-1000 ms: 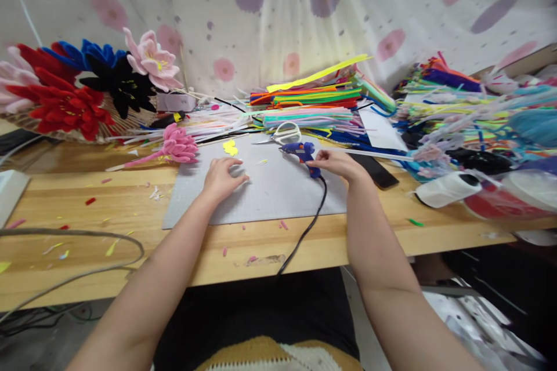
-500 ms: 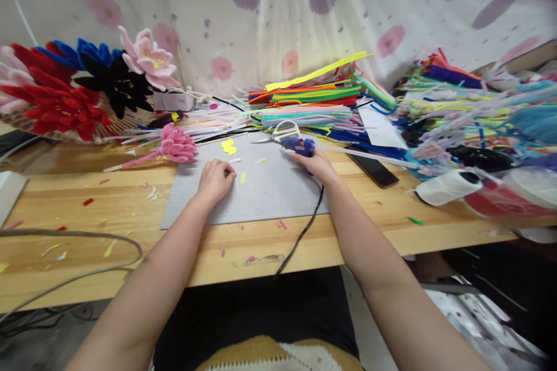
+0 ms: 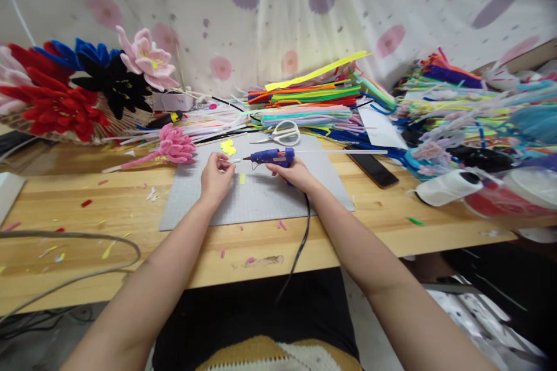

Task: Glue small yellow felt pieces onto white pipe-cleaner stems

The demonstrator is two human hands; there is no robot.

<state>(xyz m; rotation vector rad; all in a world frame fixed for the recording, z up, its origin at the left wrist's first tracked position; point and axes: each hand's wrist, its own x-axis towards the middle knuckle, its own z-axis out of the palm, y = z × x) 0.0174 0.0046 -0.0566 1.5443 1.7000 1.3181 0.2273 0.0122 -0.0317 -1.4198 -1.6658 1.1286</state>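
Observation:
My right hand (image 3: 296, 174) is wrapped round the handle of a blue glue gun (image 3: 272, 156), held level over the grey cutting mat (image 3: 278, 203). A long clear glue stick (image 3: 343, 152) juts from its back. Its nozzle points left, close to my left fingertips. My left hand (image 3: 217, 177) is closed in a pinch; what sits between its fingers is too small to make out. Small white pieces (image 3: 235, 160) show right by those fingertips. Yellow flower-shaped cutouts (image 3: 227, 147) and a small yellow strip (image 3: 242, 178) lie on the mat. White-handled scissors (image 3: 285, 133) rest at its back edge.
Left of the mat lies a pink pipe-cleaner flower (image 3: 174, 145); finished flowers (image 3: 65, 104) stand farther left. Bundled pipe cleaners (image 3: 304, 116) line the back. A phone (image 3: 374, 168) and a white cylindrical object (image 3: 448, 186) are at right. The gun's black cord (image 3: 300, 249) hangs over the front edge.
My right hand has brought the glue gun left and down, turning its nozzle toward my left hand. My left hand has risen slightly and turned, its fingers pinched near the white pieces.

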